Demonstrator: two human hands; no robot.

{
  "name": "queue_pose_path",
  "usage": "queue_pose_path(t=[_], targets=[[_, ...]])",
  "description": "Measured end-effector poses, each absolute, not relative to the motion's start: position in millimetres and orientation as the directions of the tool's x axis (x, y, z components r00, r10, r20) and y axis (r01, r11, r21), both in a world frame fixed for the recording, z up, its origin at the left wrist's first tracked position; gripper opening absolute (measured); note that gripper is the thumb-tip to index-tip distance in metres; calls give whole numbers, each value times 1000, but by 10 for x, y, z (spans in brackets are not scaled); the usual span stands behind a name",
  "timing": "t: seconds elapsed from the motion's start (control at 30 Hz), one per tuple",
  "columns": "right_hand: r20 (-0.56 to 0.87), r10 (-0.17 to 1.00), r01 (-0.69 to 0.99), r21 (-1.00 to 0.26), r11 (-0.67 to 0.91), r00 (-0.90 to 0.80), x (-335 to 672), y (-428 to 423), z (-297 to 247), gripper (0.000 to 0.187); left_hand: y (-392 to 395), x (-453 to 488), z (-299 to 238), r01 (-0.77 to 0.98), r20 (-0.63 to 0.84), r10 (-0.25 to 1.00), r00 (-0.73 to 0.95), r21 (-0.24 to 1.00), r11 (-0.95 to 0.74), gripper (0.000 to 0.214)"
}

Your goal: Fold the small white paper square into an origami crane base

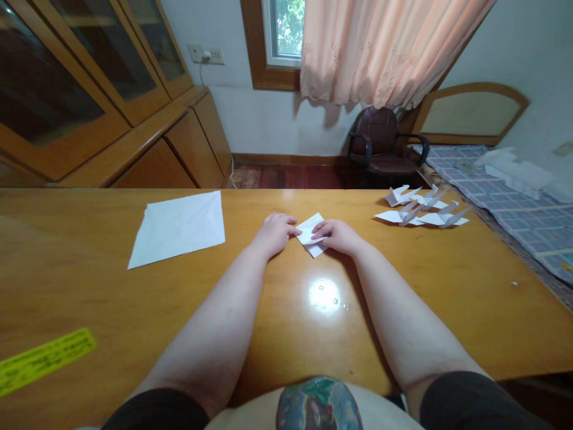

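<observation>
Creases could skew if the narrow grip of the right hand point(338, 236) slips on the folded paper point(308, 232).
That grip holds the paper's right side; the left hand point(275, 233) has a fingertip at the left corner, though whether it pinches I cannot tell. Uneven pressure there might let the small sheet pivot on the glossy table point(286, 298). The paper is white, roughly diamond-shaped, layered, lying between both hands, well apart from the paper cranes point(394, 217).
</observation>
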State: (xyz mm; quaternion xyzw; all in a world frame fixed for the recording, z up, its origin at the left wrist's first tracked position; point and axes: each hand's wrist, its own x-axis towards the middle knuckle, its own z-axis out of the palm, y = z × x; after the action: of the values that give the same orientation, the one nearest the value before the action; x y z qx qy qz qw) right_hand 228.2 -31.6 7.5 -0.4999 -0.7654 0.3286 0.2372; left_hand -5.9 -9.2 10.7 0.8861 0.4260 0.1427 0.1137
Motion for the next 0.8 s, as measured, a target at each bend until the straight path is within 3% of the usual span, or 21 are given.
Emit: queue_pose_path(t=[0.23,0.57,0.7,0.8], targets=[[23,926,608,-748,266,-377,2273,-334,104,29,-161,-120,227,817,-22,840,542,246,-521,41],[58,913,626,-711,322,-403,2288,-293,61,28,-396,-141,533,945,-197,925,326,76,-317,43],[62,909,631,-701,333,-412,2286,-281,35,27,-487,-259,864,988,-77,985,154,4,-154,44],[83,889,612,-696,375,-451,2248,-285,9,29,-584,-276,911,976,-44,976,214,-38,-216,43]])
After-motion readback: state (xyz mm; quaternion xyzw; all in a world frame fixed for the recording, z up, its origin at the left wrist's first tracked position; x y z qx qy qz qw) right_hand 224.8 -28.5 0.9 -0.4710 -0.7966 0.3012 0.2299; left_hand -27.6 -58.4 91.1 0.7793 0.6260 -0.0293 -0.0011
